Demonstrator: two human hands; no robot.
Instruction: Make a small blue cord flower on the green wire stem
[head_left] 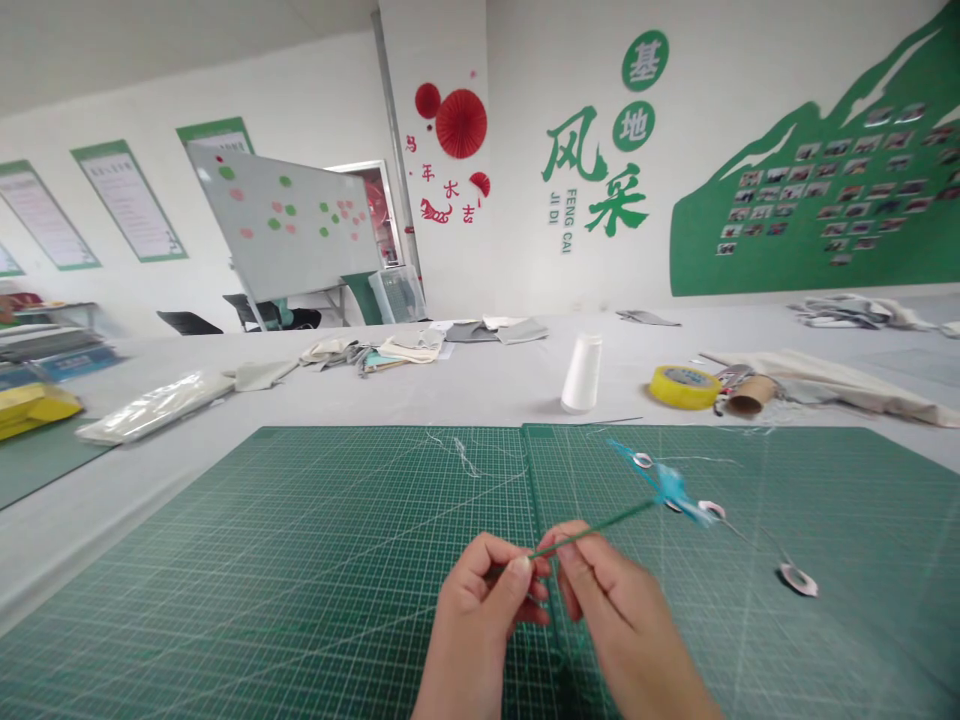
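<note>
Pinched between the thumb and fingers of my left hand [487,590] is the lower end of a thin green stick [611,521]. My right hand [611,595] grips the same stick just to the right, its fingertips close to the left ones. The stick slants up to the right, and a blurred light-blue piece [673,484] is at its far end. Several small white oval pieces, one of them a lower-right oval [797,580], are near the blue piece, with thin string between some of them. Both hands are over a green cutting mat [337,560].
Beyond the mat stand a white thread cone [583,373], yellow tape roll [684,387] and cardboard tube [751,395]. Loose white thread [465,458] lies on the mat. Folded fabric [412,345] and a plastic-wrapped packet [155,407] are on the table's left part.
</note>
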